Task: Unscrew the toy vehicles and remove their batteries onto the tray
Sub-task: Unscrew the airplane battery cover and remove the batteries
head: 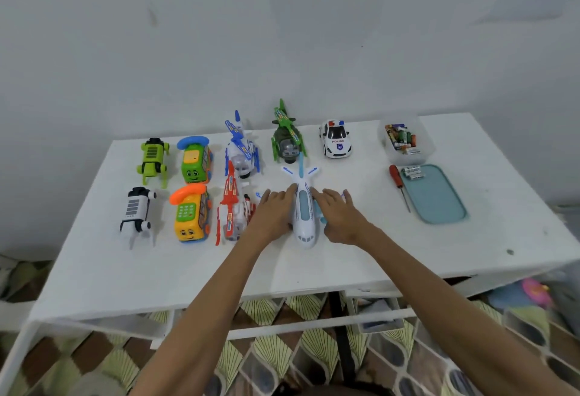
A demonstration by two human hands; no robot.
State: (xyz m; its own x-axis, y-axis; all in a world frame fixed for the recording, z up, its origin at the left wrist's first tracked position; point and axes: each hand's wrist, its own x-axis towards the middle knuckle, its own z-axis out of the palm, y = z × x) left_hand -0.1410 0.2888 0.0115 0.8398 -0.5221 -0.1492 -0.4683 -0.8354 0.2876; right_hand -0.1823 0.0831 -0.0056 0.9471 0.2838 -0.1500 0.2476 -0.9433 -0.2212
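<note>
Forearms reach up from the lower edge across the near side of the white desk [345, 265]. Left hand [272, 217] and right hand [341, 219] lie on either side of the white toy airplane [303, 218], fingers straight and laid against the fuselage, not curled round it; the 2 hands stay apart with the plane between them. Airplane sits upright at desk centre, nose toward the camera. Right of it, well apart: teal tray [439, 204] with 3 batteries [413, 173] at its far left corner; red-handled screwdriver [398, 180] just beside the tray's left edge; clear box of batteries [405, 142] behind the tray. Back row: police car [335, 143], green helicopter [287, 141], blue helicopter [241, 152], green phone bus [194, 161], green robot dog [153, 160]. Front row, left of the hands: red helicopter [233, 212], yellow phone bus [190, 216], white robot dog [136, 214].
</note>
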